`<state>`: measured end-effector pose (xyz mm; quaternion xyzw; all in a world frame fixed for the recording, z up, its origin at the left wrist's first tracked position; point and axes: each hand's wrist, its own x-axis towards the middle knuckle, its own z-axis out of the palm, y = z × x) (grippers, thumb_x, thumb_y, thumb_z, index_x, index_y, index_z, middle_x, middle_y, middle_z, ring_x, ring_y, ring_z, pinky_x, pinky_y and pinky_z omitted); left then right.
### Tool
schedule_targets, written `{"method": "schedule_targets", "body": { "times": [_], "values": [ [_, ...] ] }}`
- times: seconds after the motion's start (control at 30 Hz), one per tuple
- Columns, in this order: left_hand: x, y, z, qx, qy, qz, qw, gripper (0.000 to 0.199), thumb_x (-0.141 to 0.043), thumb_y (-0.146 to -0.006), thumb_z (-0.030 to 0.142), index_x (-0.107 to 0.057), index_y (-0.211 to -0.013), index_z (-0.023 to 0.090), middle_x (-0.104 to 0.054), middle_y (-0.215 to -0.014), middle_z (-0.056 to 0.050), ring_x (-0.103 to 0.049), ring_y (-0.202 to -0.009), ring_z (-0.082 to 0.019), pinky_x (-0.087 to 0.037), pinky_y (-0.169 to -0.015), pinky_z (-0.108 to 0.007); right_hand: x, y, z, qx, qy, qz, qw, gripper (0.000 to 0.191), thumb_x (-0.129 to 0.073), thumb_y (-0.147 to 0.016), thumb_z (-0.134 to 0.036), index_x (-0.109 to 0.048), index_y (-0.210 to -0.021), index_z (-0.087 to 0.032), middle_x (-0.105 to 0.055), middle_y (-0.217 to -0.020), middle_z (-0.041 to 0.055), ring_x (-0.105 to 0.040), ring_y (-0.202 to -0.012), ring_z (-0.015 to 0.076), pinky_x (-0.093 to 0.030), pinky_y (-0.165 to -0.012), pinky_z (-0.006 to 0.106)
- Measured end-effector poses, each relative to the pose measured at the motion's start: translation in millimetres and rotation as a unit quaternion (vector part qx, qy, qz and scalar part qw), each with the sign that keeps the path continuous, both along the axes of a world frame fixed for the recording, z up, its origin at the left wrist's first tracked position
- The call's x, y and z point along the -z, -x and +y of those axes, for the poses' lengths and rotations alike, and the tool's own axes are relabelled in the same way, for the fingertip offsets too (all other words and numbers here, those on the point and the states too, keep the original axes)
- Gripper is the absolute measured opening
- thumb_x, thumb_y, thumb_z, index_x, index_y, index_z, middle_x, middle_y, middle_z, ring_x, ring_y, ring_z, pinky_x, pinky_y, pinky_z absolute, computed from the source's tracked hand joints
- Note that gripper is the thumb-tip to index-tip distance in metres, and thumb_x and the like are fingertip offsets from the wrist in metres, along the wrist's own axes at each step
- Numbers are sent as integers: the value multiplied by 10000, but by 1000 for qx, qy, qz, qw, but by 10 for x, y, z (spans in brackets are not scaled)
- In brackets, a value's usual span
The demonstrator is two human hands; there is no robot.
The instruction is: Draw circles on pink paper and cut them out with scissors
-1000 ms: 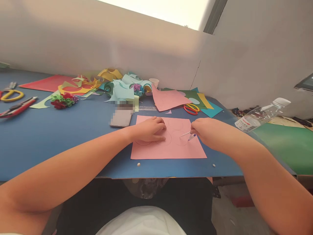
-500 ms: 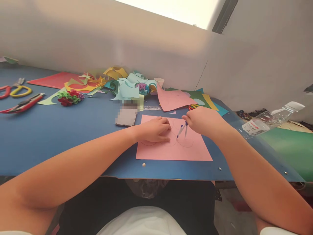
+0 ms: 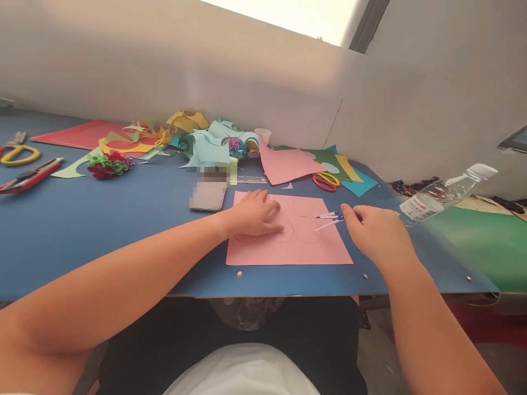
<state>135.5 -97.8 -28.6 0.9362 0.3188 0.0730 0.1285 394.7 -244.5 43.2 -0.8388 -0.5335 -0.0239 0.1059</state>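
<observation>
A pink sheet of paper (image 3: pixel 263 255) with several circles drawn on it lies near the table's front edge. Flat on its left part rests my left hand (image 3: pixel 256 214), fingers spread and holding nothing. My right hand (image 3: pixel 376 230), over the sheet's right side, has its fingers closed around the top of a drawing compass (image 3: pixel 329 221). The compass leans far over, its two legs pointing left across the rightmost circles. Whether its tips touch the paper, I cannot tell.
Left of the sheet lies a phone (image 3: pixel 209 193). Behind are a clear ruler (image 3: pixel 252 179), scissors (image 3: pixel 326 181), another pink sheet (image 3: pixel 284 164) and cut paper scraps (image 3: pixel 208 148). Red-handled pliers (image 3: pixel 33 176) lie far left. A plastic bottle (image 3: pixel 447 195) is at right.
My right hand has swung to the right and turned over, tipping the compass from near upright to leaning. My left hand's fingers have spread a little on the paper.
</observation>
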Motion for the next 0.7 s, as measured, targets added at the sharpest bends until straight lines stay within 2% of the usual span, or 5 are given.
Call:
{"method": "schedule_targets", "body": {
  "times": [0.07, 0.13, 0.33, 0.53, 0.7],
  "values": [
    [-6, -5, 6, -38, 2, 14, 999, 859, -533, -900, 862, -629, -1440, 202, -522, -1533, -273, -396, -1498, -542, -330, -1189, -713, 128, -173, -127, 9, -58, 4, 998, 560, -376, -1078, -547, -357, -585, -282, -527, -561, 75, -503, -604, 271, -339, -581, 401],
    [-14, -4, 14, -64, 8, 24, 998, 942, -545, -871, 889, -596, -1482, 174, -465, -1602, -311, -319, -1554, -570, -293, -1202, -751, 265, -384, -240, 41, -100, 43, 993, 532, -419, -1063, -568, -476, -616, -287, -608, -609, 90, -571, -656, 297, -386, -629, 412],
    [-30, 18, 1, -67, 22, 34, 997, 1058, -518, -871, 908, -414, -1678, 232, -414, -1688, -282, -309, -1604, -517, -310, -1243, -682, 658, -883, -540, 130, -146, 109, 975, 476, -441, -1029, -572, -664, -748, -260, -769, -780, 128, -685, -775, 333, -490, -764, 446],
    [-89, -7, -92, -77, 27, 46, 996, 1068, -534, -884, 876, -356, -1716, 230, -381, -1724, -292, -294, -1622, -526, -299, -1243, -699, 896, -1023, -699, 109, -92, 92, 985, 489, -382, -1041, -603, -642, -771, -289, -765, -795, 111, -679, -740, 339, -490, -721, 449],
    [-91, -40, -171, -77, 6, 42, 996, 1046, -563, -884, 848, -354, -1713, 244, -469, -1672, -276, -351, -1591, -526, -312, -1234, -686, 911, -983, -652, 39, -20, 47, 998, 553, -405, -1030, -639, -379, -593, -301, -623, -617, 72, -566, -660, 317, -408, -633, 415]
  ]
}}
